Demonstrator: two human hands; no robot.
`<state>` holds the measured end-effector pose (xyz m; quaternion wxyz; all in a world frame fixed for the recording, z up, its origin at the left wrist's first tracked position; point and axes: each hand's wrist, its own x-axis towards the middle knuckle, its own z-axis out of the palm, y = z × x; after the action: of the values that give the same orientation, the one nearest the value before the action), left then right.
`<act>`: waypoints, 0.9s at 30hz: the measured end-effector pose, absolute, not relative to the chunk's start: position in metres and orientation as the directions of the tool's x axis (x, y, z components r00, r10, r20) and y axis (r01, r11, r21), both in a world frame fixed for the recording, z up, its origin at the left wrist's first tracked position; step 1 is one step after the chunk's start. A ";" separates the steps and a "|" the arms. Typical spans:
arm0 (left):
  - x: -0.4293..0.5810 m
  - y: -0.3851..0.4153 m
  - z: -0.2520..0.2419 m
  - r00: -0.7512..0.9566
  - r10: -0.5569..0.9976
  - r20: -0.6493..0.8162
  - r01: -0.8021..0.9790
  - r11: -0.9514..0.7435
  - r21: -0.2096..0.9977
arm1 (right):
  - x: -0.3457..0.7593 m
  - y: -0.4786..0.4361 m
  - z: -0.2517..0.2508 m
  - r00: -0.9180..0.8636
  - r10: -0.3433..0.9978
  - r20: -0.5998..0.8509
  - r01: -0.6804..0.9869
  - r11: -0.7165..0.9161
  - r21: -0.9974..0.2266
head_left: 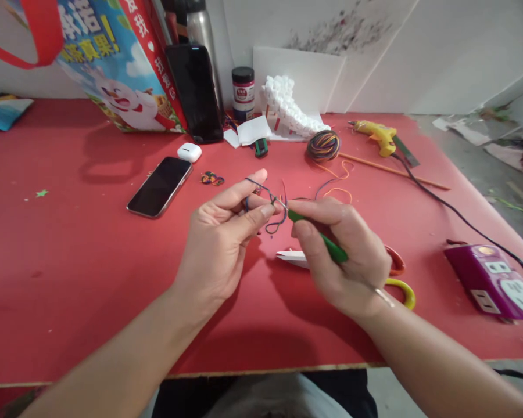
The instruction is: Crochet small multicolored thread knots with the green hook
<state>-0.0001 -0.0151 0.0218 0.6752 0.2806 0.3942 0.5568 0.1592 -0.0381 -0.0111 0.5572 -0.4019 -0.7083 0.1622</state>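
A person sits at a red table (91, 278), both bare hands raised in front of them near its middle. The left hand (220, 235) pinches dark yarn (257, 183) between thumb and fingertips; a strand crosses the raised index finger, and a small loop dangles below the pinch. The right hand (344, 249) is closed around the green handle of a hook (337, 252), thumb and index finger pressed along it. The hook's thin metal shaft points left and meets the yarn at the left fingertips; its very tip is too small to make out.

Under the right hand lies a pair of scissors (293, 258), blades pointing left, with one red and one yellow finger loop showing past the wrist; I cannot tell whether the hand touches them.

Beyond the hands sits a multicoloured ball of yarn (323, 146), loose orange and purple strands trailing toward the right hand. Beside it a thin stick (396, 171) slants away to the right, near a yellow glue gun (377, 134). A purple power socket (499, 281) stands at the far right. To the left are a phone (160, 187) lying flat, a white earphone case (189, 152) and a small, colourful yarn piece (211, 178).
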 end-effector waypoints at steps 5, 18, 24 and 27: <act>-0.006 -0.010 0.023 0.223 0.927 -0.302 -0.567 0.375 0.733 | 0.160 -0.034 -0.015 -0.165 0.646 0.746 0.351 0.745 -0.567; -0.035 0.008 0.026 0.306 0.896 -0.320 -0.471 0.435 0.768 | 0.188 -0.025 0.004 -0.154 0.796 0.586 0.119 0.603 -0.789; -0.031 0.006 0.025 0.378 0.867 -0.325 -0.418 0.473 0.776 | 0.192 -0.025 0.001 -0.124 0.902 0.413 -0.077 0.406 -0.911; -0.022 0.001 0.022 0.388 0.874 -0.294 -0.447 0.457 0.769 | 0.183 -0.030 -0.005 -0.098 0.944 0.316 -0.151 0.299 -0.942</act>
<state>-0.0215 0.0014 0.0218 0.7767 0.3015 0.3540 0.4250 0.1832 -0.0301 -0.0052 0.5731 -0.3498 -0.5668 0.4775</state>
